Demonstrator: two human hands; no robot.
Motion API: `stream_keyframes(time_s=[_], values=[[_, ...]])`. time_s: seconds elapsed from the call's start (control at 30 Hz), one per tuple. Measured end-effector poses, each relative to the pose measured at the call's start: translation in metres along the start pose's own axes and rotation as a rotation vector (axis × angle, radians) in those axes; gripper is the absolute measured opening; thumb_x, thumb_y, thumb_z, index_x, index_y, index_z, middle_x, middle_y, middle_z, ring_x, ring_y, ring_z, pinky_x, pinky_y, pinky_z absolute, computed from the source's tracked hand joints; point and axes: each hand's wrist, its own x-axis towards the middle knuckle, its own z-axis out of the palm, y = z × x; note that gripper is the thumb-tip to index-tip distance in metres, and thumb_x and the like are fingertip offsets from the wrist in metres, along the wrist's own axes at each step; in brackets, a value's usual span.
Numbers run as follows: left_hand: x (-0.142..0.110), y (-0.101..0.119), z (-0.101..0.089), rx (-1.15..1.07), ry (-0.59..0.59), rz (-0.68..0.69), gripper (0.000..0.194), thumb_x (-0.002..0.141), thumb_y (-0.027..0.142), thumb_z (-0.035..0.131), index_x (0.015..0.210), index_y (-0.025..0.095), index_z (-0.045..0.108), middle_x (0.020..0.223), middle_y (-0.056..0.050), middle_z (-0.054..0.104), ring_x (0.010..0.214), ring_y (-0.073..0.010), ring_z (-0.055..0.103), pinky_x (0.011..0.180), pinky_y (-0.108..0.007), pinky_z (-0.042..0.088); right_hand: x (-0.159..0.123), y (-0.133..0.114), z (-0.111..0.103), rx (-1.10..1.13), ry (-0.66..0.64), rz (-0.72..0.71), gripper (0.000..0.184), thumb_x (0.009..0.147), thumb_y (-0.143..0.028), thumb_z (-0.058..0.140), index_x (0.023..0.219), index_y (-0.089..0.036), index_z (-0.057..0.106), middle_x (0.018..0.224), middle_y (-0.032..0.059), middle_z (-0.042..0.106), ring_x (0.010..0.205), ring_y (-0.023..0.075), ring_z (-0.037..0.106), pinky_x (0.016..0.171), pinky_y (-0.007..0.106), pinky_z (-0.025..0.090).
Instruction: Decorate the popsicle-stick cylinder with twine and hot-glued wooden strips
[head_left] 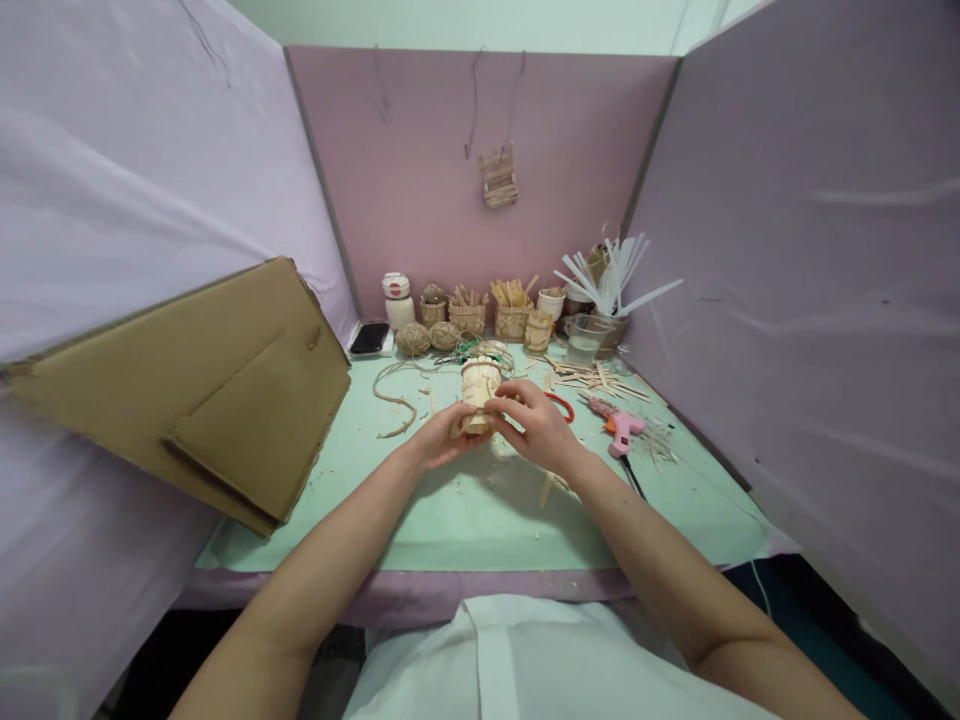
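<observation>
A small wooden-stick cup (479, 384) stands upright above the middle of the green table (465, 520), held between both hands. My left hand (441, 437) curls around its lower left side. My right hand (534, 424) wraps its right side with fingers bent over the front. Loose twine (395, 398) trails on the table to the left of the cup. Orange-handled scissors (561, 403) lie partly hidden behind my right hand.
A pink glue gun (619, 426) lies to the right beside scattered wooden sticks (600, 380). Along the back wall stand small baskets (513, 320), twine balls (413, 340), a white jar (397, 299), a phone (370, 338) and a cup of white sticks (609, 290). A cardboard sheet (202, 390) leans at the left.
</observation>
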Motion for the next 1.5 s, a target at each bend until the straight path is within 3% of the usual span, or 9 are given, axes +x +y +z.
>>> stream_keyframes(time_s=[0.2, 0.4, 0.67, 0.77, 0.9, 1.03, 1.17, 1.37, 1.5], values=[[-0.001, 0.000, 0.002, 0.004, 0.003, 0.000, 0.019, 0.081, 0.016, 0.061, 0.099, 0.014, 0.068, 0.089, -0.006, 0.072, 0.079, -0.0159, 0.067, 0.082, -0.029, 0.054, -0.002, 0.000, -0.002, -0.071, -0.038, -0.044, 0.020, 0.098, -0.030, 0.052, 0.103, -0.024, 0.070, 0.108, 0.0121, 0.062, 0.097, 0.0243, 0.058, 0.082, 0.041, 0.052], [-0.002, 0.003, 0.003, -0.006, 0.007, 0.016, 0.026, 0.082, 0.015, 0.059, 0.106, 0.015, 0.068, 0.096, -0.007, 0.074, 0.085, -0.0166, 0.068, 0.086, -0.030, 0.054, -0.003, -0.003, -0.003, 0.060, 0.129, 0.046, 0.029, 0.097, -0.031, 0.053, 0.124, -0.025, 0.063, 0.123, 0.0139, 0.054, 0.111, 0.0248, 0.057, 0.087, 0.041, 0.054], [0.001, 0.002, -0.001, -0.007, -0.046, 0.004, 0.024, 0.082, 0.015, 0.058, 0.105, 0.014, 0.067, 0.091, -0.006, 0.073, 0.078, -0.0151, 0.068, 0.078, -0.026, 0.055, -0.005, -0.004, 0.015, 0.075, 0.042, 0.063, 0.021, 0.097, -0.032, 0.053, 0.105, -0.023, 0.071, 0.119, 0.0128, 0.056, 0.110, 0.0250, 0.056, 0.092, 0.043, 0.052], [0.000, 0.004, -0.002, -0.004, -0.018, 0.026, 0.027, 0.083, 0.015, 0.058, 0.108, 0.014, 0.067, 0.096, -0.006, 0.074, 0.083, -0.0161, 0.069, 0.084, -0.028, 0.055, -0.003, -0.004, 0.017, 0.226, 0.150, 0.197, 0.025, 0.094, -0.036, 0.056, 0.113, -0.025, 0.067, 0.127, 0.0120, 0.052, 0.115, 0.0255, 0.055, 0.099, 0.046, 0.049], [0.000, 0.007, -0.002, -0.015, 0.057, 0.097, 0.028, 0.082, 0.016, 0.060, 0.108, 0.013, 0.069, 0.103, -0.009, 0.075, 0.093, -0.0194, 0.070, 0.092, -0.033, 0.055, 0.002, -0.002, 0.026, 0.556, 0.367, 0.590, 0.051, 0.087, -0.043, 0.064, 0.134, -0.027, 0.051, 0.134, 0.0120, 0.050, 0.117, 0.0250, 0.056, 0.099, 0.046, 0.050], [0.004, 0.003, -0.003, -0.002, 0.107, 0.154, 0.028, 0.080, 0.016, 0.062, 0.107, 0.015, 0.070, 0.105, -0.007, 0.075, 0.093, -0.0191, 0.069, 0.090, -0.032, 0.055, 0.003, 0.001, 0.044, 0.893, 0.211, 0.884, 0.067, 0.076, -0.044, 0.074, 0.135, -0.027, 0.047, 0.128, 0.0097, 0.059, 0.119, 0.0246, 0.057, 0.105, 0.046, 0.045], [0.009, -0.003, -0.005, 0.026, 0.078, 0.236, 0.033, 0.078, 0.018, 0.065, 0.111, 0.019, 0.069, 0.116, -0.006, 0.073, 0.103, -0.0202, 0.068, 0.091, -0.031, 0.054, 0.000, 0.001, 0.057, 1.123, 0.129, 0.930, 0.064, 0.076, -0.038, 0.073, 0.132, -0.027, 0.047, 0.123, 0.0071, 0.065, 0.117, 0.0235, 0.061, 0.106, 0.043, 0.043], [0.012, -0.006, -0.010, 0.053, 0.030, 0.237, 0.037, 0.079, 0.028, 0.068, 0.115, 0.018, 0.068, 0.119, -0.010, 0.072, 0.113, -0.0260, 0.066, 0.093, -0.036, 0.053, -0.006, 0.003, 0.064, 1.224, 0.210, 0.917, 0.056, 0.075, -0.035, 0.072, 0.125, -0.029, 0.050, 0.115, 0.0031, 0.069, 0.115, 0.0226, 0.062, 0.105, 0.042, 0.044], [0.009, -0.004, -0.007, 0.100, -0.001, 0.228, 0.041, 0.076, 0.023, 0.070, 0.117, 0.018, 0.067, 0.120, -0.010, 0.072, 0.113, -0.0263, 0.066, 0.092, -0.035, 0.053, -0.009, 0.004, 0.065, 1.229, 0.238, 0.897, 0.054, 0.072, -0.032, 0.074, 0.122, -0.028, 0.053, 0.110, 0.0020, 0.070, 0.111, 0.0218, 0.063, 0.104, 0.040, 0.044]])
